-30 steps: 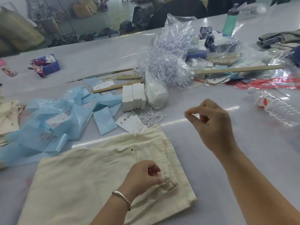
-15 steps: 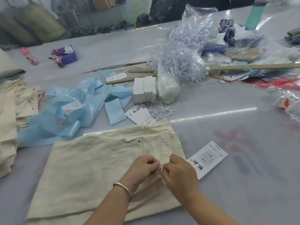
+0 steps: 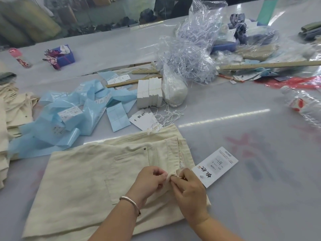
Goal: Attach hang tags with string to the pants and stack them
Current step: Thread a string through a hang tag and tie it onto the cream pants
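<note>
Folded cream pants (image 3: 83, 185) lie on the table in front of me, waistband to the right. My left hand (image 3: 149, 181) and my right hand (image 3: 189, 190) meet at a belt loop on the waistband, fingers pinching the loop and a thin white string. A white hang tag (image 3: 215, 166) with printed characters lies on the table just right of the waistband, close to my right hand. The string itself is mostly hidden between my fingers.
Loose tags (image 3: 145, 121) and strings (image 3: 170, 113) lie beyond the pants, next to stacked white tags (image 3: 149, 94) and a bag of strings (image 3: 173, 91). Blue plastic bags (image 3: 69, 117) spread left. More cream pants (image 3: 12, 108) pile at far left. A plastic bottle (image 3: 302, 105) lies right.
My right hand came down from mid-air to the belt loop beside my left hand. The hang tag now lies on the table by the waistband. The view shifted right and down.
</note>
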{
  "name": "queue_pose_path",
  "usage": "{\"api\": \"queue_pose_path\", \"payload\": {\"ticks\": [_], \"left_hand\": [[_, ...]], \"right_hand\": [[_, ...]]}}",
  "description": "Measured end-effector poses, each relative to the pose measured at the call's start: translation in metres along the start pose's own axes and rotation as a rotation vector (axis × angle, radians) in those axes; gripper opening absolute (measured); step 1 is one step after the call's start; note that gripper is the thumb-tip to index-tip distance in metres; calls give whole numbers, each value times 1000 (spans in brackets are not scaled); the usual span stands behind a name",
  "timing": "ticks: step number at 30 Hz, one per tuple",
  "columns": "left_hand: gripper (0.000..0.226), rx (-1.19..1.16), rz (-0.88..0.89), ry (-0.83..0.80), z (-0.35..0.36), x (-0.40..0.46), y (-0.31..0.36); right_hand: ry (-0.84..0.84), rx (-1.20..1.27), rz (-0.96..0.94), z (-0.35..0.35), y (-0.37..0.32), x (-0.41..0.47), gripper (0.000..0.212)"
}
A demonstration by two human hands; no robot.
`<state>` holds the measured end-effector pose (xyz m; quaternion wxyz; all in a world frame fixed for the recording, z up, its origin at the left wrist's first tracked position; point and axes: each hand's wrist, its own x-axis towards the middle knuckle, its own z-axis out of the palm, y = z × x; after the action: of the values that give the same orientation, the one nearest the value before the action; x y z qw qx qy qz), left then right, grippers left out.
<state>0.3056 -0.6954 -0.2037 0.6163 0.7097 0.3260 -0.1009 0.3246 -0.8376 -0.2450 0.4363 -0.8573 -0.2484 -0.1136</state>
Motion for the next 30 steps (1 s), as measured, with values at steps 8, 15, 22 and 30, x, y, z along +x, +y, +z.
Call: {"api": "queue_pose_path", "payload": {"ticks": [8,15,22,30], "left_hand": [[19,91,178,109,15,4,7],[13,-54,170,16,28,1,18],[18,89,322,-63,25,-4,20],[29,277,499,-34,26,-13,38]], "right_hand": [[-164,-174,291,-52,49,10,23],[-312,-221,359,-52,52,19,7],[-303,-108,354,-55,42,30,18],[-310,617,471,-67,11,52,19]]}}
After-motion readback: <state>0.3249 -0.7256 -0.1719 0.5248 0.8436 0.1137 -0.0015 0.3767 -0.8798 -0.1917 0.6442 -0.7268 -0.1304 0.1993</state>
